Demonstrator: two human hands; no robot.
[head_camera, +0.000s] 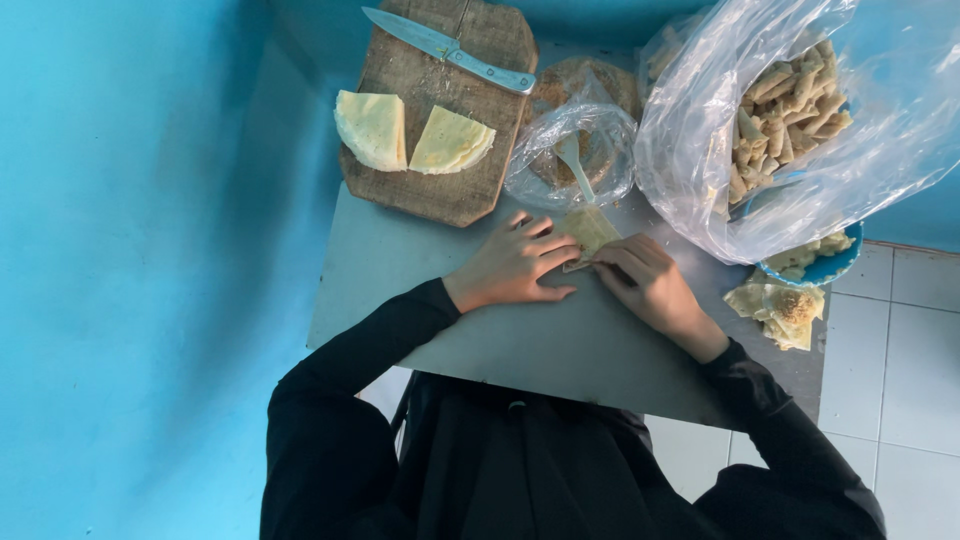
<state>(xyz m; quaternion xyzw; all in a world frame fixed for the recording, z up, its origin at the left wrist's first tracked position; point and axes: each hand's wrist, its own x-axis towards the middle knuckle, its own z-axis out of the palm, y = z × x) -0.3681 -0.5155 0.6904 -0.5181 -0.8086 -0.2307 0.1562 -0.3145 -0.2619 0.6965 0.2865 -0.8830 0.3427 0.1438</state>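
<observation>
Yellow wrapper (588, 232) under both hands' fingers (556, 243)

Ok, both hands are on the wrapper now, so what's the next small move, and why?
Probably roll the folded edge forward. The left hand pins the pale wrapper flat on the grey table while the right hand pinches its near edge, and finished rolls fill the bag.

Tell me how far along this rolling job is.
Done: a heap of finished rolls sits in the plastic bag. In hand: the left hand and right hand press on one thin wrapper piece on the table. Left: two cut wrapper stacks wait on the cutting board, beside the knife.
</observation>
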